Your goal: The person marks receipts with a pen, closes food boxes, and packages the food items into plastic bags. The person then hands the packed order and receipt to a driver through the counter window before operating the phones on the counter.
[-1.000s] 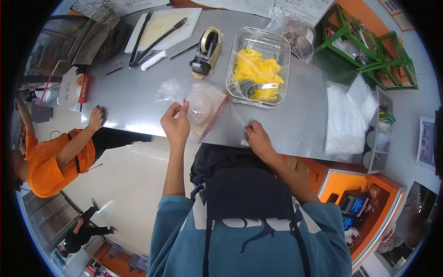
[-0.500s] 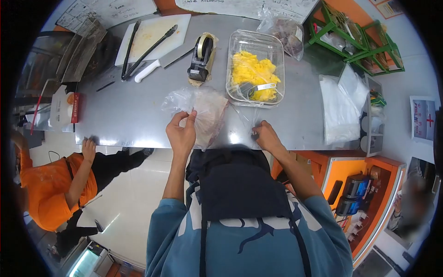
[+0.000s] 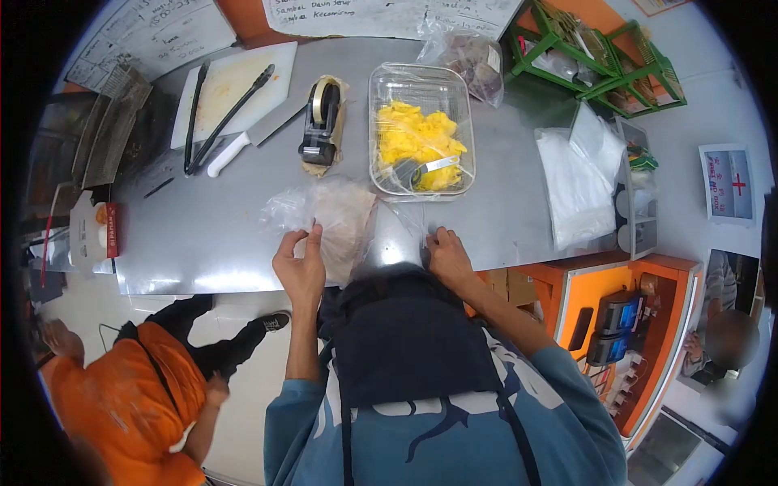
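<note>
On the metal counter near its front edge lies a clear plastic bag [image 3: 342, 223] with pale contents. My left hand [image 3: 301, 263] pinches the gathered plastic at the bag's left side, thumb and fingers together. To the right of the bag, my right hand [image 3: 447, 257] is closed on a thin, clear strip of plastic. A clear tub [image 3: 468, 162] with yellow food [image 3: 417, 136] and a metal-handled scoop [image 3: 439, 164] in it stands behind my right hand. Behind the bag is a black tape dispenser [image 3: 322, 121].
A knife [image 3: 229, 155], tongs [image 3: 232, 120] and a white cutting board [image 3: 271, 81] are at the back left. Flat plastic bags [image 3: 575, 190] and green baskets [image 3: 567, 57] are to the right. A person in orange [image 3: 130, 397] stands at the left, beyond the counter's edge.
The view has shifted, so the counter items appear further left. My hands keep their grips on the plastic. The person in orange has moved closer to the counter's front, one arm now lowered.
</note>
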The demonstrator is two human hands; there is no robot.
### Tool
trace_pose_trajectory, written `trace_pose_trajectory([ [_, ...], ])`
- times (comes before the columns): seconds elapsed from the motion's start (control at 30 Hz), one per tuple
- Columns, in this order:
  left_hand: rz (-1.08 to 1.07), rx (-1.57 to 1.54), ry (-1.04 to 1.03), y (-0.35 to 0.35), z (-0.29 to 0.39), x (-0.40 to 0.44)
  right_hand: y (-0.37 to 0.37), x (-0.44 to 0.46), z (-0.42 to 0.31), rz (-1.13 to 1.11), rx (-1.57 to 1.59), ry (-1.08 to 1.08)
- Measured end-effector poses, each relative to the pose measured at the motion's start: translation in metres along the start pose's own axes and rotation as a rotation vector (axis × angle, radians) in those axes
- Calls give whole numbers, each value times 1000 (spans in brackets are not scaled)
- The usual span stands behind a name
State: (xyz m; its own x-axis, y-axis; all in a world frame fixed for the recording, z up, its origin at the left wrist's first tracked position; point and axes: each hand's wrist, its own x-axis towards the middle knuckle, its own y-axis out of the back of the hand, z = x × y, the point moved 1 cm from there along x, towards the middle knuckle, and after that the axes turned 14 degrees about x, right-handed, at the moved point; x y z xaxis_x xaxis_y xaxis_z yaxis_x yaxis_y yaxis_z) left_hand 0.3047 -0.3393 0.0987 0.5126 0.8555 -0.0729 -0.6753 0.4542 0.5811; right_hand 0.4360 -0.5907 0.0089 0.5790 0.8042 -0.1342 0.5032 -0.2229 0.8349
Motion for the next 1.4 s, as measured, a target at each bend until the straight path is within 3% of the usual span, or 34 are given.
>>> trace_pose_trajectory([
  [0.27, 6, 12, 18, -1, -4, -1, 24, 0, -18, -404, -78, -383],
  [0.47, 29, -9, -6, -3, 9, -2, 75, 2, -13, -784, 199, -450],
  [0.57, 33, 149, -17, 4, 3, 0, 103, -6, -9, -427, 243, -340],
  [0.63, 19, 368, -40, 5, -7, 2, 136, -4, -21, -254, 472, -360],
  [0.67, 39, 337, -107, 3, -8, 3, 146, -1, -25, -164, 586, -375],
  [0.77, 33, 466, -283, 13, 1, 2, 138, 34, -42, 193, 876, -124],
  [0.83, -2, 413, -301, 14, 5, 1, 121, 77, -62, 118, 994, -18],
  [0.97, 42, 454, -235, 10, -10, 1, 61, 135, -96, 102, 808, 213],
  [1.0, 28, 540, -345, 12, -9, 1, 54, 143, -103, 107, 811, 284],
  [1.07, 71, 520, -361, 20, 29, 2, 42, 146, -114, 101, 820, 414],
  [1.23, 150, 665, -426, 19, 50, 0, 54, 150, -130, 66, 816, 489],
  [1.4, -6, 613, -453, 21, 47, 9, 59, 155, -130, -27, 721, 660],
])
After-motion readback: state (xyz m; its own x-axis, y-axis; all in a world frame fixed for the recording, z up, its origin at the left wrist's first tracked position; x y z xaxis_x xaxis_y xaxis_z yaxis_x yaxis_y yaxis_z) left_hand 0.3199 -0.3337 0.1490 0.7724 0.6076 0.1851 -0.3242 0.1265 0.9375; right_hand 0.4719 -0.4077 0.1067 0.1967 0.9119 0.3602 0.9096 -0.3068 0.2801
